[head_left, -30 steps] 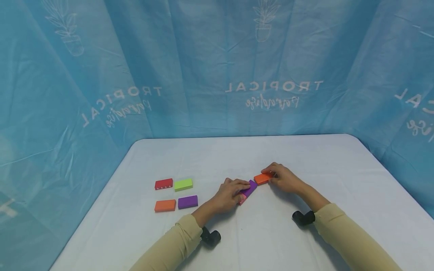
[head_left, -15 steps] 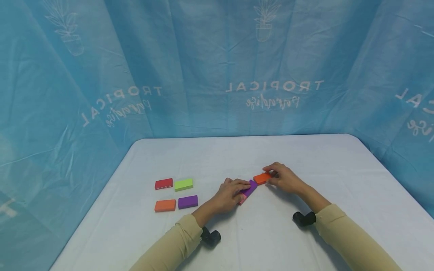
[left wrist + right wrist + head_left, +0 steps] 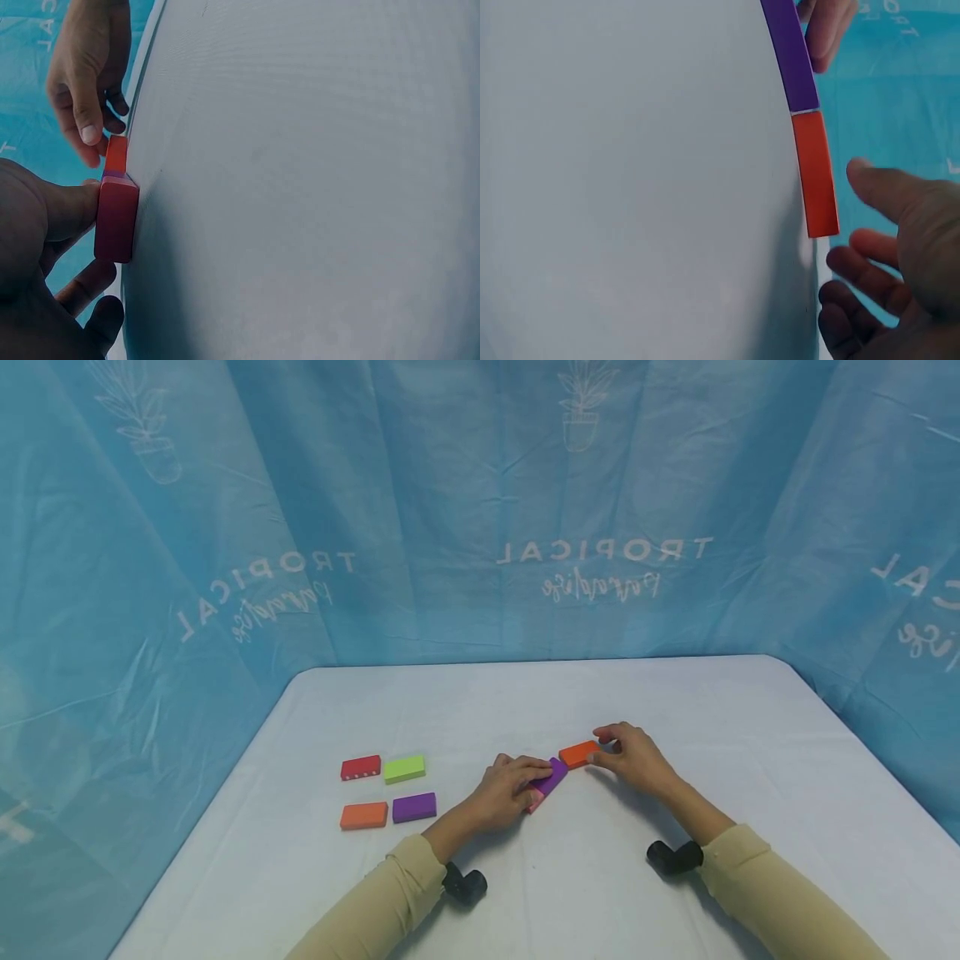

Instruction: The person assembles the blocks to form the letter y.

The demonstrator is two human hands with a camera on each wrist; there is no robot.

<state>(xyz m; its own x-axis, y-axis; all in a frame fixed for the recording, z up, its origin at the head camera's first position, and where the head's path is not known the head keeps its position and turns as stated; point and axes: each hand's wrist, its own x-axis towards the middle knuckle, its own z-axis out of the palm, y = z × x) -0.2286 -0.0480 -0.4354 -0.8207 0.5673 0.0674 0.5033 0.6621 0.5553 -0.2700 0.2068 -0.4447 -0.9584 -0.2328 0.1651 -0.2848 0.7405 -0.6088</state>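
Observation:
An angled line of wooden blocks lies on the white table: a pink block (image 3: 117, 220), then a purple block (image 3: 791, 56), then an orange block (image 3: 579, 754) at the far right end. My left hand (image 3: 504, 793) rests over the pink and purple blocks, thumb on the pink one and a fingertip on the purple one, partly covering both. Beside the orange block, my right hand (image 3: 636, 758) stands with its fingers spread and loosely bent. In the right wrist view a gap shows between those fingers and the orange block, whose end meets the purple one.
To the left lie separate blocks: a red block with white dots (image 3: 361, 767), a lime green block (image 3: 405, 769), another orange block (image 3: 363, 816) and another purple block (image 3: 414, 807). A blue printed curtain (image 3: 450, 510) hangs behind and beside the table (image 3: 360, 710).
My right hand has let go of the orange block and drawn slightly right from it. The orange block has shifted slightly left against the purple one. My left hand stays in place.

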